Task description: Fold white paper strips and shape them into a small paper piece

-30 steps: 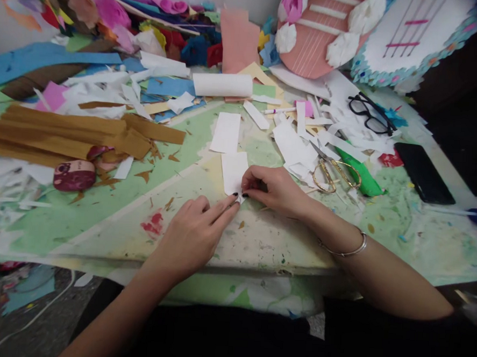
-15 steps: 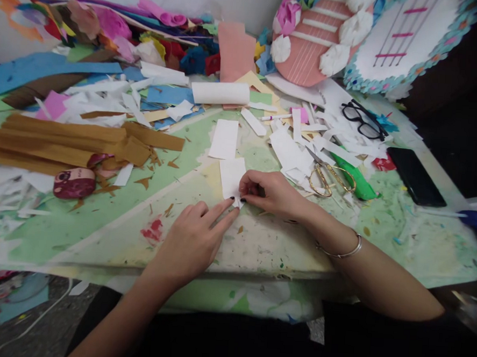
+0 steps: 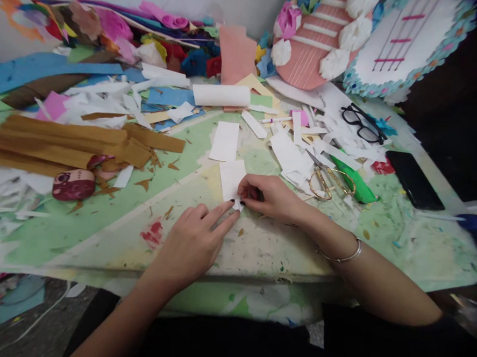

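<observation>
A white paper piece (image 3: 231, 179) lies on the table before me, its near end creased under my fingers. My left hand (image 3: 196, 240) rests with its index and middle fingers stretched out, their tips pressing that near end. From the other side my right hand (image 3: 267, 198) pinches the paper's lower right corner between thumb and fingers. Just beyond, a second white paper rectangle (image 3: 224, 141) lies flat, touching or nearly touching the first. Gold-handled scissors (image 3: 323, 178) rest to the right of my right hand, partly over paper scraps.
Brown crepe paper (image 3: 63, 141) and a dark red rounded case (image 3: 74, 184) lie at left. A white paper roll (image 3: 221, 95) sits behind. Black glasses (image 3: 363, 123) and a phone (image 3: 415, 179) lie at right. Decorated guitar-like panels (image 3: 320, 38) stand at the back.
Both hands stay at the paper's near end with almost no movement. The whole view has shifted very slightly.
</observation>
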Demonstrator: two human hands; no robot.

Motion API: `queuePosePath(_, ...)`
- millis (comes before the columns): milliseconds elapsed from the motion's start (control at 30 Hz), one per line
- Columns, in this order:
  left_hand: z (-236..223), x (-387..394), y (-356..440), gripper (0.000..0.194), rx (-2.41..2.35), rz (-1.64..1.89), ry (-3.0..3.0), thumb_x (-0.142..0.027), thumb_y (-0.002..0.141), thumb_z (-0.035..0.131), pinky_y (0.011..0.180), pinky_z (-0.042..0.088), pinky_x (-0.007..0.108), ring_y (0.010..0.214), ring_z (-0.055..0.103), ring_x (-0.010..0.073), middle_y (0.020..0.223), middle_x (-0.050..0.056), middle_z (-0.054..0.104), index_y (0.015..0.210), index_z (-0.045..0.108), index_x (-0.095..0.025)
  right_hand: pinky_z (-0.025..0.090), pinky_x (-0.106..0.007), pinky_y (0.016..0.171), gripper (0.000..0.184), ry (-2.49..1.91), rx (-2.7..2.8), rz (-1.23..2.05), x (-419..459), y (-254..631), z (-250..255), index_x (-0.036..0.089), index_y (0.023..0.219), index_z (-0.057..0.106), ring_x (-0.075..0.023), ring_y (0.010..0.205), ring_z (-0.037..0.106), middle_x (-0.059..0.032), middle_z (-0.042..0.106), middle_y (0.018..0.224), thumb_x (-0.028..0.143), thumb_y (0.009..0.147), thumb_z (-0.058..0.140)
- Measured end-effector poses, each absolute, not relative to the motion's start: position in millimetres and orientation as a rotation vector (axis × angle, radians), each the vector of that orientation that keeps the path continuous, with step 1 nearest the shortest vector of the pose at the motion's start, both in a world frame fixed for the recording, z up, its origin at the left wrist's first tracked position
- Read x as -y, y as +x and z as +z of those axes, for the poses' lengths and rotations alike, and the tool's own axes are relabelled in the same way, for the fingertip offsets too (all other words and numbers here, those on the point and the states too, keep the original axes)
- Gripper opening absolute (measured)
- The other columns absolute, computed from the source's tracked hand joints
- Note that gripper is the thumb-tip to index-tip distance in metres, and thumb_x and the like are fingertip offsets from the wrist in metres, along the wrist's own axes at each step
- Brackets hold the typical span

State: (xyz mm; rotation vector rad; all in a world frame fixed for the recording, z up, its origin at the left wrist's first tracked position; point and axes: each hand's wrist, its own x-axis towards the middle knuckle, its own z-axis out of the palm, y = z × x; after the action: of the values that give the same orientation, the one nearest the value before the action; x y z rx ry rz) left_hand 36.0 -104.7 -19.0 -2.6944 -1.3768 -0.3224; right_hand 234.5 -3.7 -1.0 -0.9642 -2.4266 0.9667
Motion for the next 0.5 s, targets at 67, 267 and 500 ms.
queuePosePath(67,-19.2,104.7,35.3,0.043,1.375,-0.327,-2.699,-0.011,0.085,0.050,0.073,0.048,0.041,0.083,0.047,0.0237,0.136,0.005,0.055,0.127,0.056,-0.017,0.034,-0.021,0.060,0.010,-0.962,2.417,0.961,3.3,234.7,-1.9,0.015,0.086,0.059,-0.0075,0.060,0.046,0.0034,0.055,0.068,0.011,0.077,0.058)
queuePosePath(267,-20.4,105.0,34.0,0.044,1.362,-0.324,-2.707,-0.011,0.087,0.048,0.073,0.045,0.039,0.081,0.046,0.0220,0.136,0.004,0.055,0.131,0.052,-0.015,0.034,-0.022,0.059,0.010,-0.978,2.375,0.974,0.8,236.1,-5.4,0.015,0.085,0.060,-0.0077,0.060,0.045,0.0032,0.055,0.068,0.012,0.076,0.059)
queuePosePath(500,-13.4,106.0,45.4,0.048,1.497,-0.232,-2.676,-0.036,0.093,0.049,0.075,0.043,0.040,0.088,0.051,0.0242,0.131,0.004,0.058,0.138,0.045,-0.020,0.034,-0.022,0.061,0.009,-0.969,2.379,0.959,-0.1,235.2,-6.2,0.016,0.083,0.059,-0.0088,0.062,0.045,0.0029,0.055,0.069,0.012,0.075,0.059)
